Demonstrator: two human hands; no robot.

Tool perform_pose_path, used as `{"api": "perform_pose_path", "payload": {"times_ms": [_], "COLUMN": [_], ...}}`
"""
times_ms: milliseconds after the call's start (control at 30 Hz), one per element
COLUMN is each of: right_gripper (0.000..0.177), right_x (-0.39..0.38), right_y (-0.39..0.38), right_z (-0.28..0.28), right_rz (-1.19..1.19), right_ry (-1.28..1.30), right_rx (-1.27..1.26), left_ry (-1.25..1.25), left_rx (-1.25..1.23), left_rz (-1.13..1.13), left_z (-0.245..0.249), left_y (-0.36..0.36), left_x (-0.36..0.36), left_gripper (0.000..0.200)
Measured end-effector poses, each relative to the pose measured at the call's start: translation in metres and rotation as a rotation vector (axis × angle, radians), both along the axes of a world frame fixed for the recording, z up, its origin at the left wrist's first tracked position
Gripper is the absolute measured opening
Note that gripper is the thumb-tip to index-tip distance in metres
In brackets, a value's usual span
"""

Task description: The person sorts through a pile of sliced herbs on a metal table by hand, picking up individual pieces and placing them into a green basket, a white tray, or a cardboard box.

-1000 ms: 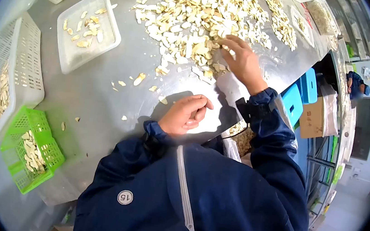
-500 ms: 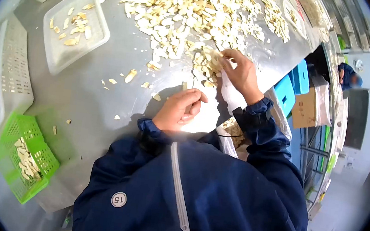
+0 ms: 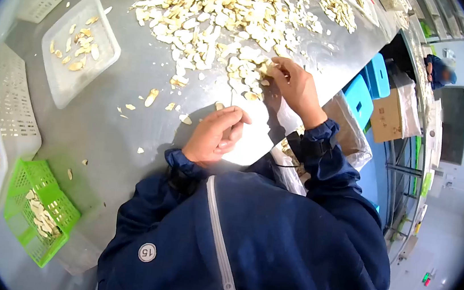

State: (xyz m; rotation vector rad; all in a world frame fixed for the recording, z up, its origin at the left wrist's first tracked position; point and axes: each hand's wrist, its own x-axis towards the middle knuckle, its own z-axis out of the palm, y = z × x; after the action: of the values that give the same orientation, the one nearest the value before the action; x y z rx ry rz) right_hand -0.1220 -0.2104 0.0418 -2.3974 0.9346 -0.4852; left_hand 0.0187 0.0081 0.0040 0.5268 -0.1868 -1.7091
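Observation:
Pale dried slices (image 3: 218,12) lie in a large pile on the metal table (image 3: 131,76). At the pile's near edge, my right hand (image 3: 297,89) pinches a slice (image 3: 266,67) between thumb and fingertips. My left hand (image 3: 217,135) rests low over the table, left of a brightly lit patch, with its fingers curled; a small slice (image 3: 219,106) shows at its fingertips. A few loose slices, among them a longer one (image 3: 151,97), lie to the left of my left hand.
A white tray (image 3: 114,51) with some slices stands at left. Beyond it are white perforated baskets (image 3: 19,103) and a green basket (image 3: 60,197). Blue stools (image 3: 358,102), a cardboard box (image 3: 386,119) and an open bag (image 3: 352,141) stand at right. Another person (image 3: 438,71) is far right.
The view has shifted, so the pile and tray sit differently in the frame. Both hands keep nearly the same poses, my right hand still at the pile's near edge.

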Motion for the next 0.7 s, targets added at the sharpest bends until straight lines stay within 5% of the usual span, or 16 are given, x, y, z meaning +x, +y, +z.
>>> {"api": "perform_pose_path", "payload": {"times_ms": [133,300,567,700], "right_gripper": [0.023,0.015,0.015,0.016], "right_x": [-0.017,-0.007,-0.019,-0.011], "right_y": [0.005,0.039,0.028,0.033], "right_z": [0.007,0.010,0.011,0.020], "right_rz": [-0.071,0.190,0.005,0.090], "right_ry": [0.061,0.091,0.066,0.062], "right_rx": [-0.223,-0.162,0.075,-0.011], "left_ry": [-0.019,-0.059,-0.039,-0.102], "left_rx": [-0.014,0.023,-0.011,-0.003], "left_rz": [-0.024,-0.031,-0.046,-0.066], "left_z": [-0.002,0.002,-0.001,0.003], "left_y": [-0.002,-0.002,-0.001,0.000], "left_x": [0.000,-0.003,-0.001,0.000], "left_gripper": [0.024,0.024,0.025,0.025]}}
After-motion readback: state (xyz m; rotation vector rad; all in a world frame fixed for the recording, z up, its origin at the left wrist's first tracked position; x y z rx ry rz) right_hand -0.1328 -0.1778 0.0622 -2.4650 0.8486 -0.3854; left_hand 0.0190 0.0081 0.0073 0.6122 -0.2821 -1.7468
